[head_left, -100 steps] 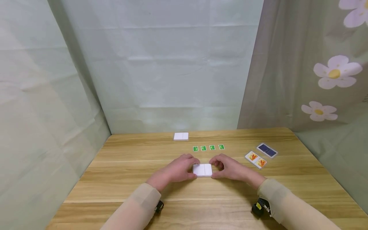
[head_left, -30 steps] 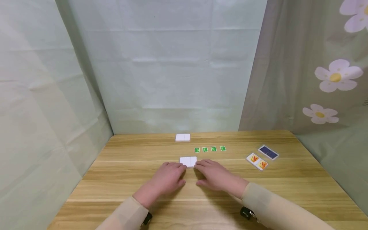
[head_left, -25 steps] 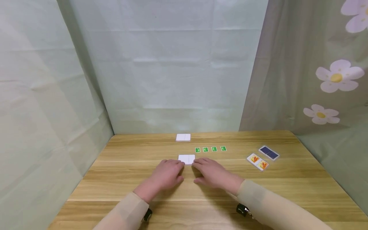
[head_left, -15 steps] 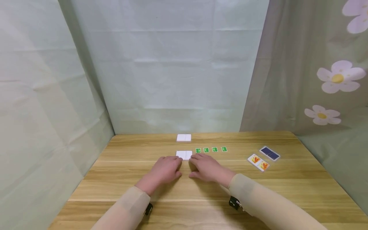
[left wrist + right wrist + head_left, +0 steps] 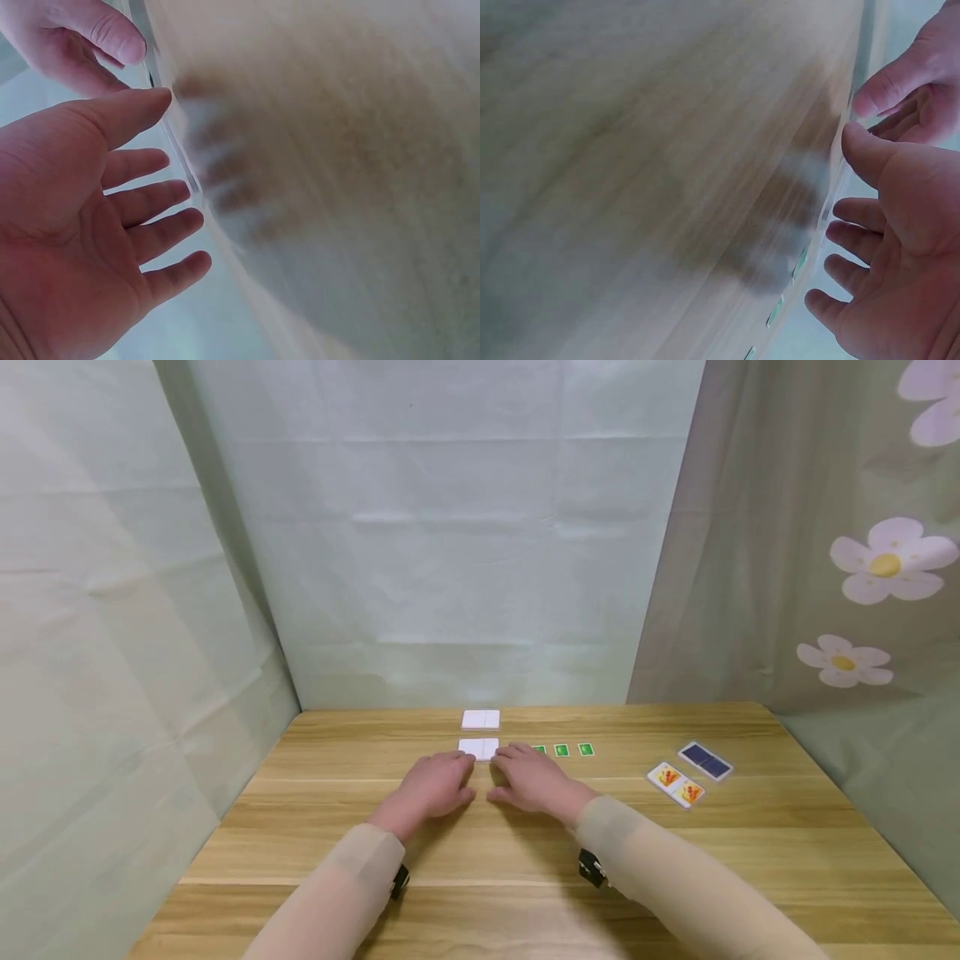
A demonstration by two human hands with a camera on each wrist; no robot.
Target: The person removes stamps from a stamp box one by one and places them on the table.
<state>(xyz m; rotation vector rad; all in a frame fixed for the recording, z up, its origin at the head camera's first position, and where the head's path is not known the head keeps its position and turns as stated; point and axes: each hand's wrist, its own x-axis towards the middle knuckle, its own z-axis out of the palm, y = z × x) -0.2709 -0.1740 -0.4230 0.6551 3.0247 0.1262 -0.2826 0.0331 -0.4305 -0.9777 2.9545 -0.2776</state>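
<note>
In the head view a flat white card [image 5: 478, 747], split by a middle line and edged in clear plastic, lies on the wooden table. The fingertips of my left hand [image 5: 437, 783] touch its near left corner, while those of my right hand [image 5: 531, 778] touch its near right corner. A similar white card [image 5: 481, 719] lies just beyond it near the far edge. Both hands have extended, slightly bent fingers, also in the wrist views, where the left palm [image 5: 67, 217] and right palm [image 5: 911, 232] show. Small green cards [image 5: 562, 750] sit in a row by my right hand, which partly hides them.
To the right are a card with two orange food pictures [image 5: 676, 785] and a dark blue two-part card [image 5: 705, 762]. Pale curtains [image 5: 480, 568] rise behind and beside the table [image 5: 480, 910]; the one at right bears white flowers [image 5: 885, 564].
Both hands have slid the near white card left and away, up to just before the far one. Earlier they held its sides; their fingertips now touch its near edge. The other cards stay put.
</note>
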